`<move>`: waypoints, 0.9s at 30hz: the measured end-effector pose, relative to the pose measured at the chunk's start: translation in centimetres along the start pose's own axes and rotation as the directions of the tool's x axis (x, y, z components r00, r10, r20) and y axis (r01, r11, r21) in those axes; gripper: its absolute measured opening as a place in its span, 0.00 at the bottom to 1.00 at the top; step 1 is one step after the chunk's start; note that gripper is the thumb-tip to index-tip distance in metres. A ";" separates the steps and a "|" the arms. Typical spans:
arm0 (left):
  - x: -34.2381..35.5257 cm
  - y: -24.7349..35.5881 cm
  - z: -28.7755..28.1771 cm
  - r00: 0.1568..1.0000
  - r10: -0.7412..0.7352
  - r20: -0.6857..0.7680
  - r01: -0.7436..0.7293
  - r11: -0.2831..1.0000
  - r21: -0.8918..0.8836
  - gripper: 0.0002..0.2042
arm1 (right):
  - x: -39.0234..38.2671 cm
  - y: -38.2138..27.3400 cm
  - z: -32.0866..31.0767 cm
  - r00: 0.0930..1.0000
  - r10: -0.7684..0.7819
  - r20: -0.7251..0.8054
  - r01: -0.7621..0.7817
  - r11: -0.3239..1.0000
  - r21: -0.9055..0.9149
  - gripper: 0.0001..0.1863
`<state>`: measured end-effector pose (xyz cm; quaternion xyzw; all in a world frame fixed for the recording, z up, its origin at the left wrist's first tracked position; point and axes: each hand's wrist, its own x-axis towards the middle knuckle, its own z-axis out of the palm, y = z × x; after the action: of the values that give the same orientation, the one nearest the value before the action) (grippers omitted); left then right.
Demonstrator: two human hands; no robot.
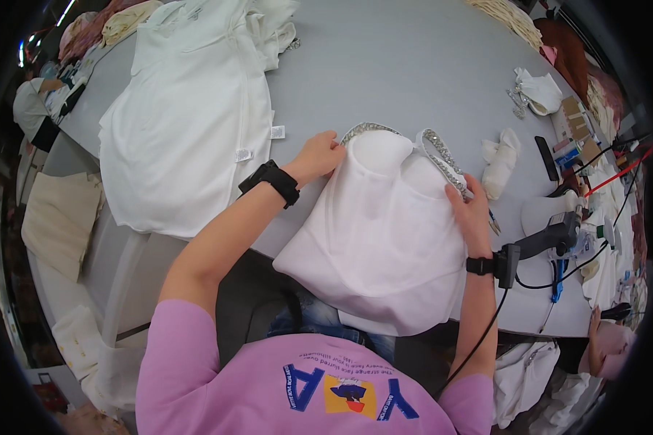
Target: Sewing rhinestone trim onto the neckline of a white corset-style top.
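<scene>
Far left, a co-worker (29,109) in a white shirt is beside the grey table (384,65); nearer on that side lies a piece of beige cloth (62,225). Next to the right, a pile of white garments (189,123) is spread on the table, with 2 small white tags (243,155) at its right side. The left hand (319,156), with a black band (276,180) on its wrist, has its fingers pressed together, pinching the far left edge of a white top (374,232) by its beaded trim (368,128). The top is in the middle, at the near edge of the table, its lower part hanging over that edge toward the person. A beaded strap (446,161) loops up at its far right, and there the right hand (470,206) pinches the top's edge between thumb and fingers. On the right wrist sits a black device (509,264) with a cable (479,344) running down the forearm. Right of the top lie a white roll (502,163) and, farther off, a white bundle (540,90) with beads beside it; next come a black phone-like slab (546,158) and a cardboard box (573,117). Near right, white cloth (526,380) sits below the table
</scene>
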<state>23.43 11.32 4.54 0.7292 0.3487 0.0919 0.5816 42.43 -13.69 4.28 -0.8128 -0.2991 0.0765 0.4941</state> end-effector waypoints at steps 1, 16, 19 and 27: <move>0.8 -0.2 0.1 1.000 0.005 0.005 -0.005 1.000 0.004 0.22 | 0.4 0.7 0.2 1.000 0.001 -0.008 -0.001 1.000 0.001 0.23; -1.8 7.1 -4.3 0.842 0.437 0.317 -0.109 0.713 -0.693 0.13 | 2.1 -4.1 -6.4 0.985 -0.082 0.154 -0.125 0.286 0.950 0.16; -1.4 8.0 -4.7 0.570 0.672 0.473 -0.096 0.626 -0.774 0.13 | 2.6 -5.8 -8.1 0.961 -0.261 0.089 -0.043 0.176 0.984 0.21; 1.7 6.6 -1.3 0.915 0.343 0.212 -0.204 0.846 -0.492 0.14 | 7.9 -6.9 -6.6 0.970 0.242 -0.006 -0.199 0.812 0.548 0.22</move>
<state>26.62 12.84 10.54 0.6183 0.1186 0.1460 0.7631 48.79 -11.94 14.82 -0.6705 -0.1499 0.1842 0.7029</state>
